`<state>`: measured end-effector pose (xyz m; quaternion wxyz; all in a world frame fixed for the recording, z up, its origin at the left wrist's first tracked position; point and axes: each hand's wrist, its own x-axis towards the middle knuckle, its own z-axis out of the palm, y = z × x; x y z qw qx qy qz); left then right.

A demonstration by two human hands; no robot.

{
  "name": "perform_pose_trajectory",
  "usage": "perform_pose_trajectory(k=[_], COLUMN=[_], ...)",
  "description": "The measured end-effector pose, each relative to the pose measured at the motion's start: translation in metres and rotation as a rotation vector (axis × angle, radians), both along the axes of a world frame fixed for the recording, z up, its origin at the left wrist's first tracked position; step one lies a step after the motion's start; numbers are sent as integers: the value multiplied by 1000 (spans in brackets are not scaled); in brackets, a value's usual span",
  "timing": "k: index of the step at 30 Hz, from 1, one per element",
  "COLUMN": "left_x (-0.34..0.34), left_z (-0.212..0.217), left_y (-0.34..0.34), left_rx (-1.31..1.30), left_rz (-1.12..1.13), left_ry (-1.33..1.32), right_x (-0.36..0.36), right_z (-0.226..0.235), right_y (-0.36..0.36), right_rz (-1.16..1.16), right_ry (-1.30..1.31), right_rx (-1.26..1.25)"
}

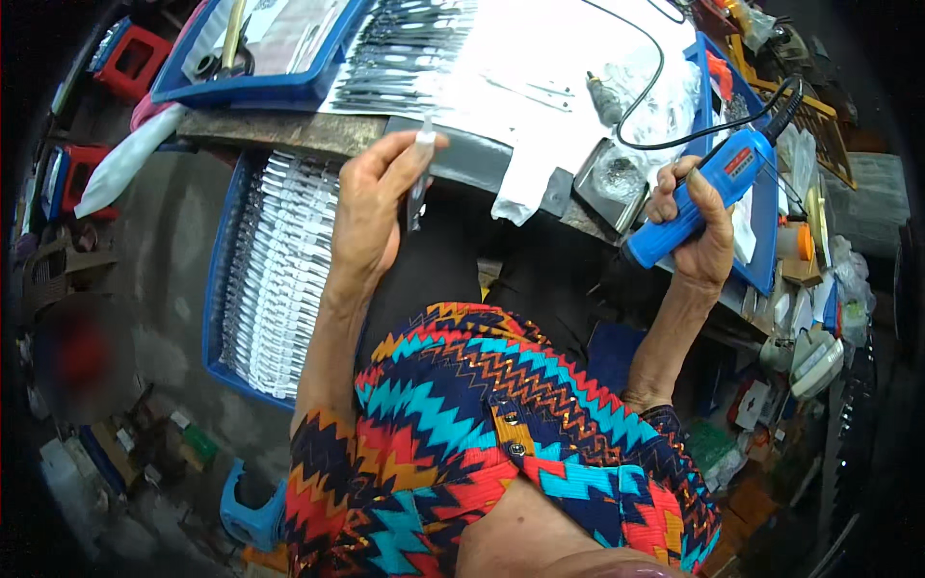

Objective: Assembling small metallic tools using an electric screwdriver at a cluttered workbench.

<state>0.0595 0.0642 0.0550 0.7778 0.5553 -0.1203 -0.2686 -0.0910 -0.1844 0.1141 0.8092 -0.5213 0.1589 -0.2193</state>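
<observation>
My left hand (371, 197) is closed around a slim piece (424, 144). Its pale, translucent end sticks up past my thumb, and a dark part hangs below my fingers; its exact kind is not clear. Beside the table's right part, my right hand (705, 217) wraps round a blue hand-held power tool (696, 197), its nose tilted down to the left. A black cord (665, 144) runs from the tool's upper end across the table. Many slim dark pieces (400, 58) lie in a row on the white table cover (525, 58), beyond my left hand.
A blue tray (241, 91) stands at the table's far left. Below it, a blue crate (214, 289) holds many clear, slim pieces in rows. Another blue bin (766, 260) is at the right, near clear plastic bags (665, 91). A blue stool (252, 520) stands lower left.
</observation>
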Motion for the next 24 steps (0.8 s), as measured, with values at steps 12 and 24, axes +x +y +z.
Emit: perform_pose_trajectory(k=[12,24], left_x=[40,37], left_z=[7,-4], left_y=[-60,-34], left_rx=[219,160], left_rz=[58,158], left_ry=[-325,-162], right_x=[-22,-29], right_z=[-10,-16], right_y=[4,7], right_rz=[-43,-33], right_ry=[46,39], right_rx=[-26,32])
